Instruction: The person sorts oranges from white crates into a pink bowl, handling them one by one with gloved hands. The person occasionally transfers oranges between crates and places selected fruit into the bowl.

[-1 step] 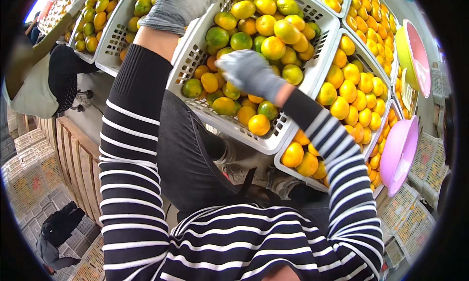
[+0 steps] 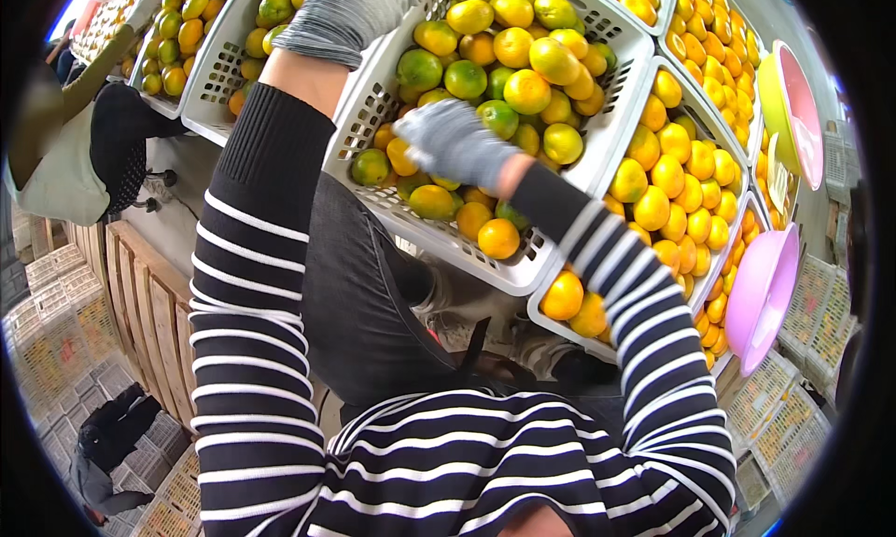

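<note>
Left hand (image 2: 347,16): by the upper left edge of the white crate (image 2: 518,278), perhaps steadying it; gloved in grey knit, fingertips unclear — whether it grips cannot be told.
White crate: slotted, rigid-looking plastic, its walls containing the heaped citrus fruit (image 2: 527,91) — smooth, round, green to orange.
Right hand (image 2: 455,147): grey-gloved, blurred over that heap; whether it grasps fruit cannot be told.

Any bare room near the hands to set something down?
Bare grey floor shows between the wooden slats, dotted black fabric and left sleeve. Crowded: the white crate, heaped with citrus under the right hand, and the oranges beside it.
</note>
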### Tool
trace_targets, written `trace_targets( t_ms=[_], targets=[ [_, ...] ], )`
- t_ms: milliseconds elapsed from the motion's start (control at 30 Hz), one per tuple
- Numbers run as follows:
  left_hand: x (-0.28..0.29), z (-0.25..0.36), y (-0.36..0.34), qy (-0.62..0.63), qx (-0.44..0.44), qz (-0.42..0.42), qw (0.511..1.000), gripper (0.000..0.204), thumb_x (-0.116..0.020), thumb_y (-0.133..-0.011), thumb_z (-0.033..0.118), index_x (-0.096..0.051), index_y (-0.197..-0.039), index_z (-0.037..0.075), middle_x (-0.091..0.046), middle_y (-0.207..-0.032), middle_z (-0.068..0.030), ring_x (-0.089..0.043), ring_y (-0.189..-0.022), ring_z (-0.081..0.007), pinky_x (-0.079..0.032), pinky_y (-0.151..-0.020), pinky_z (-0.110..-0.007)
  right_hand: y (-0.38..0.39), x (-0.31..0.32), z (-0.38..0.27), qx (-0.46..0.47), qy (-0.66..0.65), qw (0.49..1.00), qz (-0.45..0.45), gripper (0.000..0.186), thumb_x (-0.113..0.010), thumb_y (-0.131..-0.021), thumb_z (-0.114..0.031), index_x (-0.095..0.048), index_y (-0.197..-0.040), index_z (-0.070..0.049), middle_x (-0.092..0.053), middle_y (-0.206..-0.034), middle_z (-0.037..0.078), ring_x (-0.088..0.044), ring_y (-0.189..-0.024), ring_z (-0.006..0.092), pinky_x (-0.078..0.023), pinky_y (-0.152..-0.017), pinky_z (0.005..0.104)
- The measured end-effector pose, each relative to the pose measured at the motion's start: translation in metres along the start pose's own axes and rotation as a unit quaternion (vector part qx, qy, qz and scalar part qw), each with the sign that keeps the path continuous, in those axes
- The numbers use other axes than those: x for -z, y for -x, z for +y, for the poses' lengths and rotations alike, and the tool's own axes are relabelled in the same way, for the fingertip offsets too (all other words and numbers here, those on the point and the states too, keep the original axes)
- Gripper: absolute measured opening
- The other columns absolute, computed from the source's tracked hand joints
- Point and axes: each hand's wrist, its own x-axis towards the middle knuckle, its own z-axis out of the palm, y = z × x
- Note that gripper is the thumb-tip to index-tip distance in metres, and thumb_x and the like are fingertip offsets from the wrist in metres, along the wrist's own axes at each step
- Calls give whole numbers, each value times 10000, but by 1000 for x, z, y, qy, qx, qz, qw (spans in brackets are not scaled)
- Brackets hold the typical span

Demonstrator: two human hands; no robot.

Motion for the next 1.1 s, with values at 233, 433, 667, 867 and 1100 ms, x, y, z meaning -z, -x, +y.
trace_targets(
  t_ms=[233,433,667,867,1100],
  targets=[
    [67,-7,-24,-41,18,-127,991,387,-597,-975,333,-550,-1277,95,-630,-1217,-89,-617,-1114,-215,-549,-850,-318,-24,-78,-1,-79,-19,989,-123,574,-743,-746,-289,-593,-1247,-51,-630,-1204,185,-662,-1019,354,-543,-805,448],
    [24,5,-3,-133,-13,29,991,364,-676,-930,279,-557,-1224,102,-632,-1178,-87,-634,-1016,-223,-552,-753,-331,138,18,80,-149,-291,918,226,666,-823,-729,-404,-586,-1256,-74,-582,-1232,137,-573,-1144,271,-461,-992,389],
    [-12,-16,-17,-128,-12,1,992,338,-673,-934,270,-559,-1206,106,-615,-1186,-92,-618,-1048,-237,-558,-771,-345,304,32,261,-418,-152,694,567,681,-740,-879,-288,-381,-1391,-19,-533,-1274,215,-563,-1158,265,-472,-994,354],
    [-38,-11,7,-162,-3,-7,987,348,-645,-952,263,-547,-1216,58,-611,-1170,-122,-622,-1004,-257,-559,-791,-353,303,27,266,-513,86,812,265,709,-743,-802,-431,-490,-1381,-109,-496,-1414,178,-503,-1284,356,-423,-1062,445],
    [-41,-23,-7,-164,13,-12,986,326,-648,-951,249,-543,-1196,61,-616,-1160,-121,-629,-978,-249,-558,-774,-354,301,29,270,-498,-1,814,298,494,-796,-739,-329,-642,-1140,-82,-637,-1206,176,-611,-1133,336,-482,-966,441]
  ],
)
